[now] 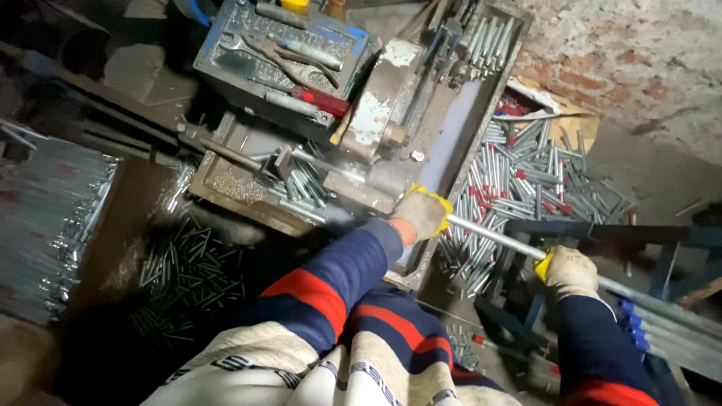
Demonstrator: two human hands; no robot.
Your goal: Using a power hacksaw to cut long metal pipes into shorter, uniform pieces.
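**A:** Fingers of both gloved hands are wrapped tight round the rod. Left hand grips it at the machine end, right hand further back, toward the rack.

**B:** Where does the rod sit?

**A:** Runs on a slant from lower right up to the machine. Front end is at the machine's edge, just past the left hand. Can't tell how far in it goes; glove hides it.

**B:** Room to move?

**A:** Tight. Brick wall close on the right. Dark frame bar crosses just above the right hand, nearly touching the rod line. More long rods lie stacked under the right forearm.

**B:** Left side?

**A:** Tray of short pins and swarf sits beside the machine, a lever across it. Below it, dark cut pieces scattered on the floor. Bundle of bright rods at far left, well apart from the hands.

**B:** Behind the machine?

**A:** Toolbox with spanners and a red-handled tool. Heap of cut pins, some red-tipped, fills the floor between machine and wall, right under the rod.
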